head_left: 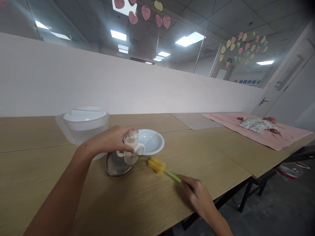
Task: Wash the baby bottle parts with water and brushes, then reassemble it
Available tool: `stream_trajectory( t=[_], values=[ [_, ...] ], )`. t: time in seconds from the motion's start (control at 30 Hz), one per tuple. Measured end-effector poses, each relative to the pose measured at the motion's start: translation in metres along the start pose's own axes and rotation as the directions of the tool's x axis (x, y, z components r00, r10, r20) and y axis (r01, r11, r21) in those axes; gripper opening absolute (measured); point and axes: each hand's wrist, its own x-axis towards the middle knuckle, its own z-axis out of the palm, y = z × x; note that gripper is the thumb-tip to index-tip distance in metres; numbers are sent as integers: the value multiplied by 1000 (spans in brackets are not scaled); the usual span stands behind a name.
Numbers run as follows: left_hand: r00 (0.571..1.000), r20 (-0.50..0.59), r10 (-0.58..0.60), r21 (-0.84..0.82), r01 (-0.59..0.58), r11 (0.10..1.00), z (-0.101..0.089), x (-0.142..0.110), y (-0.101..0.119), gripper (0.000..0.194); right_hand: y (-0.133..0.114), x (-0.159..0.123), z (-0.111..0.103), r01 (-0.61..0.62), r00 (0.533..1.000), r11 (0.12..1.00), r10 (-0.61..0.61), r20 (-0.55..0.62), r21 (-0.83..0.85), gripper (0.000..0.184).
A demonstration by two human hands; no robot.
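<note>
My left hand (118, 137) is wrapped round a clear baby bottle (131, 159) with white side handles and red print. The bottle is over the right side of a round metal tray (115, 165); whether it touches the tray I cannot tell. Just behind it stands a white bowl (154, 144) with a thin dark line across its inside. In my right hand (197, 195) is the green handle of a bottle brush (157, 165). Its yellow sponge head points left toward the bottle, apart from it, above the wooden table (172, 203).
A lidded clear plastic pitcher (85, 126) stands at the back left. A baby doll (258, 124) in patterned clothes lies on a pink cloth (283, 139) at the far right. The white wall (147, 88) borders the table's back. A dark stool (256, 186) shows under its right edge.
</note>
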Motion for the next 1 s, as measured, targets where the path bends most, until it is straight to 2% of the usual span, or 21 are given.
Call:
stream_trajectory(
  t=[0.07, 0.17, 0.27, 0.43, 0.57, 0.63, 0.7, 0.77, 0.83, 0.93, 1.0],
  values=[
    [1000, -9, 6, 7, -6, 1000, -1, -1, -1, 55, -1, 13, 2, -30, 998, 995, 25, -51, -97, 45],
    [1000, -10, 12, 14, -12, 1000, -1, -2, -1, 53, -4, 27, 12, -10, 999, 974, 2, -35, -227, 46],
    [1000, -8, 5, 18, -5, 1000, -1, -2, 0, 55, -13, 29, 23, 17, 999, 952, -25, -21, -307, 45],
    [1000, -4, -9, 32, 9, 999, 0, -3, 2, 59, -33, 24, 31, 57, 998, 956, -48, 38, -289, 48],
    [1000, -4, -3, 39, 3, 999, -1, -4, 3, 56, -49, 33, 41, 18, 998, 956, 3, 69, -292, 51],
    [1000, 1, 2, 40, -2, 999, -1, -5, 3, 55, -53, 38, 42, 34, 997, 970, -17, 76, -240, 51],
    [1000, 9, 2, 39, -2, 999, -1, -5, 3, 55, -51, 39, 35, 90, 991, 984, -73, 113, -155, 49],
    [1000, 20, -2, 33, 1, 999, 0, -5, 2, 56, -41, 35, 17, 122, 980, 989, -106, 171, -83, 43],
    [1000, 30, -5, 27, 4, 1000, 0, -5, 1, 57, -26, 30, -7, 81, 978, 994, -64, 200, -76, 38],
    [999, 35, -11, 31, 9, 999, 0, -5, 1, 59, -9, 27, -36, 1, 993, 993, 13, 119, -115, 38],
    [999, 32, -17, 38, 16, 999, -1, -5, 1, 58, -8, 30, -40, -39, 997, 993, 45, 56, -110, 40]
  ],
)
